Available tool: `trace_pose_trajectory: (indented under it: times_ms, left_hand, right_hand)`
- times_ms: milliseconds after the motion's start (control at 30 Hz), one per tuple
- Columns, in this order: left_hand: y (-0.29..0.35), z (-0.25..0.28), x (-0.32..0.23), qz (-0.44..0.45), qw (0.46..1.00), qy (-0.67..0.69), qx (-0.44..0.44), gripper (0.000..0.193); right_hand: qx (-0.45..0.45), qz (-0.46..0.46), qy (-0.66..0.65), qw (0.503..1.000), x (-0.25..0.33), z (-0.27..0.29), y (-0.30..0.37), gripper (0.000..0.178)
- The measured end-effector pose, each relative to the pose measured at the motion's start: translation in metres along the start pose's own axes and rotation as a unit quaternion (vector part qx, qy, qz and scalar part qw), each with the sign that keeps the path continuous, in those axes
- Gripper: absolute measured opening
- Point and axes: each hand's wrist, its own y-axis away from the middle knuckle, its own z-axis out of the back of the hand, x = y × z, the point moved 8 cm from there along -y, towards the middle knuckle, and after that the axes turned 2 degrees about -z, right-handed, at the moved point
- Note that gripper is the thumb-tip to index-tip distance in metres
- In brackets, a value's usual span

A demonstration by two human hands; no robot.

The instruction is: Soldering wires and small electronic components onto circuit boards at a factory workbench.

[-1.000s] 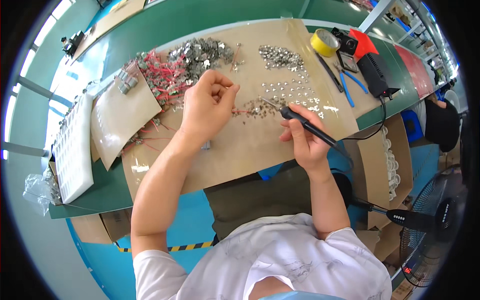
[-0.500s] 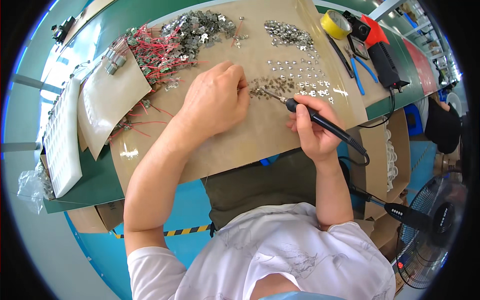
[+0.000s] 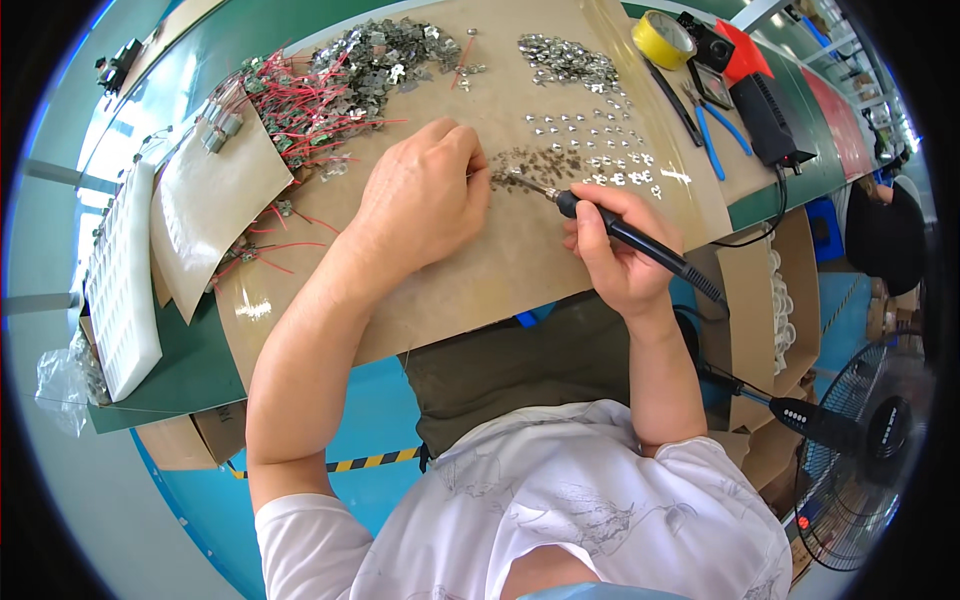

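Observation:
A black soldering iron [image 3: 642,240] is gripped in my right hand [image 3: 625,250], pen-like, its metal tip pointing left. That tip is over the brown-stained patch [image 3: 545,165] of the cardboard sheet [image 3: 480,295], close to the fingers of my left hand [image 3: 428,195]. My left hand is closed, its fingertips pinched and turned away, so what they hold is hidden. Right of the stains, small white-silver parts [image 3: 618,172] lie in rows, with small metal pieces [image 3: 570,130] in rows behind them. Farther back sits a heap of shiny metal parts [image 3: 565,62].
Metal clips [image 3: 385,65] with red wires [image 3: 300,110] are heaped at the back left, beside a tan sheet [image 3: 215,200] and a white slotted tray [image 3: 125,290]. Blue-handled pliers [image 3: 718,135], yellow tape [image 3: 663,40] and a black power box [image 3: 768,120] lie back right. A fan [image 3: 870,440] stands at right.
The view has shifted slightly. The soldering iron's tip stays near my left fingertips, and both hands keep nearly the same pose.

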Motion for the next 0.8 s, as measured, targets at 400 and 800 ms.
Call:
trace_pose_trajectory:
  times_ms: [400,800]
  left_hand:
    - [-0.002,-0.002,0.000,0.011,1.000,-0.006,0.006,0.010]
    - [-0.002,-0.001,-0.001,0.027,0.999,0.003,0.023,0.010]
  right_hand:
    - [-0.008,0.004,0.024,1.000,0.002,0.005,-0.002,0.014]
    - [-0.049,0.092,0.039,0.994,0.020,0.005,-0.004,0.016]
